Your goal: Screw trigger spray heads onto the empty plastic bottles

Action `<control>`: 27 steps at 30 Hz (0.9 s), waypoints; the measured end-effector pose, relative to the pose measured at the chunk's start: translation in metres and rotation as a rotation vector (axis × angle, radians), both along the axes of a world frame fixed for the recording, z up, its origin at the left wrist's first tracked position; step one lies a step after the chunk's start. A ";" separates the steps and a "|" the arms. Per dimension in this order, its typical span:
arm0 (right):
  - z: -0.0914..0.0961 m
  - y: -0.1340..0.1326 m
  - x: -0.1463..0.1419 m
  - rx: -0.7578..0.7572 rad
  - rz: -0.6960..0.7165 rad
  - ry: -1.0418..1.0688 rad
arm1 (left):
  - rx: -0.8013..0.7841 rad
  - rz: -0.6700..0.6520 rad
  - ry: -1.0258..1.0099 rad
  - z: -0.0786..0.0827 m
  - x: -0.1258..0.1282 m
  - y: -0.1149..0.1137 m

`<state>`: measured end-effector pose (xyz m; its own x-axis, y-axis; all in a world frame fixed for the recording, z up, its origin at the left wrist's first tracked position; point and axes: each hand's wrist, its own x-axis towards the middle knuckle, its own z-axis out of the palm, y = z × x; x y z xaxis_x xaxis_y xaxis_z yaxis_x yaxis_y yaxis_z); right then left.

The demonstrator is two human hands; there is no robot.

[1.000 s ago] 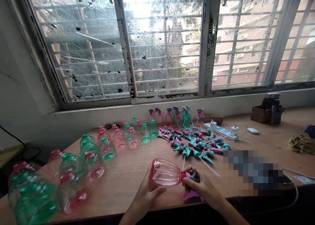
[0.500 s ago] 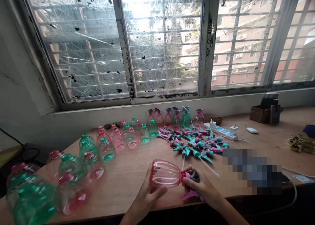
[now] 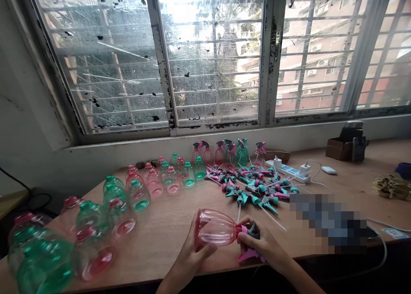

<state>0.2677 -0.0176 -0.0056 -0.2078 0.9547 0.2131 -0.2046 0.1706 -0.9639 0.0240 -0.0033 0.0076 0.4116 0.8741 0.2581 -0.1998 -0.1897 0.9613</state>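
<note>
My left hand (image 3: 189, 257) wraps around the body of a clear pink plastic bottle (image 3: 215, 228) that I hold sideways just above the wooden table (image 3: 170, 225). At the bottle's neck sits a pink and grey spray trigger head (image 3: 250, 242), and my right hand (image 3: 265, 246) is closed around it. Both hands are near the table's front edge.
Several empty pink and green bottles (image 3: 122, 204) stand to the left. Loose spray heads (image 3: 253, 184) with tubes lie in a pile behind my hands. Finished spray bottles (image 3: 229, 152) line the sill, beside a power strip (image 3: 290, 170). A brown box (image 3: 348, 145) stands far right.
The bottle and both hands have barely shifted; my right hand keeps its hold on the spray head at the neck.
</note>
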 end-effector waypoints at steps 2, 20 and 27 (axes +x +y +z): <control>-0.001 0.000 0.001 0.008 -0.003 -0.005 | 0.016 0.012 0.019 -0.002 -0.001 0.002; 0.001 0.001 -0.001 -0.014 -0.018 0.001 | 0.028 -0.033 0.054 0.001 -0.002 0.002; 0.002 0.001 0.000 -0.019 -0.026 0.010 | 0.027 0.015 0.067 -0.005 -0.004 0.004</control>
<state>0.2672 -0.0166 -0.0034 -0.1812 0.9636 0.1968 -0.2102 0.1575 -0.9649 0.0200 0.0010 0.0027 0.4156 0.8734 0.2538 -0.1318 -0.2182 0.9670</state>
